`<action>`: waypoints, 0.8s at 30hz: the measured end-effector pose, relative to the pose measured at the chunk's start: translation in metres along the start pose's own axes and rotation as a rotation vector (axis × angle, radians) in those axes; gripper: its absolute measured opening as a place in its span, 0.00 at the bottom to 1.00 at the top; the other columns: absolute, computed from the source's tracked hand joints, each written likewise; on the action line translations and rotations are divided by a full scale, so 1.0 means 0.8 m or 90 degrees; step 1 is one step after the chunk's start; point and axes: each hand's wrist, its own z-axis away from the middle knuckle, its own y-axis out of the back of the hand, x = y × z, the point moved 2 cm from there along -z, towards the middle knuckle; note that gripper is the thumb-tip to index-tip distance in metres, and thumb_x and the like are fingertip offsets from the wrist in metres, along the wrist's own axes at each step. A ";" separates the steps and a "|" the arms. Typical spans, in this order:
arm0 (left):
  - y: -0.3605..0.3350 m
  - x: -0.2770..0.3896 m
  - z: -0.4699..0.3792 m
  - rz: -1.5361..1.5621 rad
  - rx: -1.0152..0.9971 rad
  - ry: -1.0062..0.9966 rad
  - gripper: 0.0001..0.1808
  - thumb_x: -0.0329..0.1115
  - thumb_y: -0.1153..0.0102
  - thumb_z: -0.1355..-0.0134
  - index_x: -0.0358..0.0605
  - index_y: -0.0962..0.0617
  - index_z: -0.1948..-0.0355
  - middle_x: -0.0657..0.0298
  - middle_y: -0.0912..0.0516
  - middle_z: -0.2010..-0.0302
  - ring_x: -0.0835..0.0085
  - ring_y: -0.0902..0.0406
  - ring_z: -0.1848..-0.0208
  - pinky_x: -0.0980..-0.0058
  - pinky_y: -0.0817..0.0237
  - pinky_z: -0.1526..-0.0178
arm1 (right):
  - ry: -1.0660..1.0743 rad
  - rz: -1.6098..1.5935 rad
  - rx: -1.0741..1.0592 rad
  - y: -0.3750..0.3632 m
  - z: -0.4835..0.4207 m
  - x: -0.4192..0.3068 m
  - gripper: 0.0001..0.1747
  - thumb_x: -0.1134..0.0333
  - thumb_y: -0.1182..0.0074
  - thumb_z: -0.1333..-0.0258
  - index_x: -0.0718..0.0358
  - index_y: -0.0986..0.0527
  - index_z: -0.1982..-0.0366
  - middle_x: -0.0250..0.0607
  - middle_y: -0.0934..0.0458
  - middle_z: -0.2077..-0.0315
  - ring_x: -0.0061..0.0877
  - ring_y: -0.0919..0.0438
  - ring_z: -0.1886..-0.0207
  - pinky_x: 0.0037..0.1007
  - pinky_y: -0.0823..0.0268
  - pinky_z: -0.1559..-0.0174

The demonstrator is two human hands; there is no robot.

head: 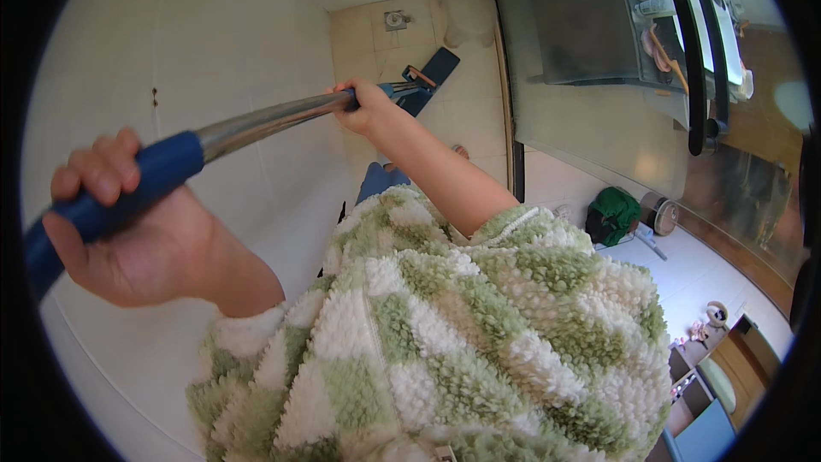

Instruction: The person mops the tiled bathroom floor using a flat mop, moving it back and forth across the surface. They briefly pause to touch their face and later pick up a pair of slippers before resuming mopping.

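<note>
My left hand (128, 231) grips the blue upper sleeve of a metal mop handle (272, 125) at the left. Farther down the pole, my right hand (364, 106) is closed around it near a dark blue collar. At the pole's far end, a dark blue flat mop head (426, 83) rests on the cream floor tiles (474, 122). Its underside is hidden.
A square floor drain (396, 20) lies beyond the mop head. Pale walls (244, 58) rise at the left. A glass door (577, 115) with a black frame stands at the right. Past it are a green bag (612, 215) and a cylindrical bin (659, 213).
</note>
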 end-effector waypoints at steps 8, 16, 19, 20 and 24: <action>-0.019 -0.029 0.033 0.007 -0.179 0.115 0.21 0.56 0.51 0.46 0.50 0.35 0.78 0.69 0.36 0.87 0.78 0.43 0.86 0.76 0.47 0.71 | -0.006 -0.022 0.119 0.065 0.027 -0.029 0.03 0.76 0.55 0.46 0.65 0.36 0.73 0.33 0.36 0.81 0.20 0.38 0.82 0.22 0.34 0.76; -0.035 -0.041 0.019 -0.049 -0.200 0.230 0.20 0.52 0.55 0.41 0.48 0.36 0.79 0.66 0.36 0.85 0.75 0.40 0.80 0.75 0.47 0.65 | -0.069 0.002 0.061 0.086 -0.037 -0.027 0.04 0.76 0.57 0.45 0.64 0.38 0.67 0.37 0.33 0.74 0.22 0.30 0.75 0.24 0.30 0.76; -0.033 -0.048 -0.001 -0.126 -0.042 0.247 0.16 0.44 0.60 0.38 0.47 0.37 0.79 0.65 0.38 0.84 0.75 0.43 0.79 0.73 0.49 0.65 | -0.042 -0.008 0.077 0.071 -0.057 -0.025 0.04 0.76 0.58 0.44 0.64 0.39 0.66 0.40 0.31 0.72 0.24 0.27 0.73 0.25 0.28 0.75; -0.038 -0.050 -0.005 -0.099 -0.083 0.245 0.16 0.43 0.59 0.38 0.47 0.36 0.79 0.65 0.37 0.84 0.75 0.43 0.79 0.73 0.49 0.65 | -0.016 -0.005 0.109 0.064 -0.058 -0.028 0.04 0.76 0.59 0.44 0.64 0.39 0.67 0.39 0.31 0.72 0.24 0.27 0.74 0.25 0.28 0.76; -0.061 -0.057 -0.004 -0.070 -0.231 0.242 0.15 0.44 0.54 0.41 0.48 0.36 0.80 0.66 0.38 0.85 0.76 0.43 0.79 0.73 0.50 0.65 | -0.009 -0.016 0.051 0.026 -0.049 -0.047 0.02 0.76 0.58 0.45 0.65 0.37 0.71 0.35 0.33 0.77 0.21 0.31 0.78 0.21 0.31 0.78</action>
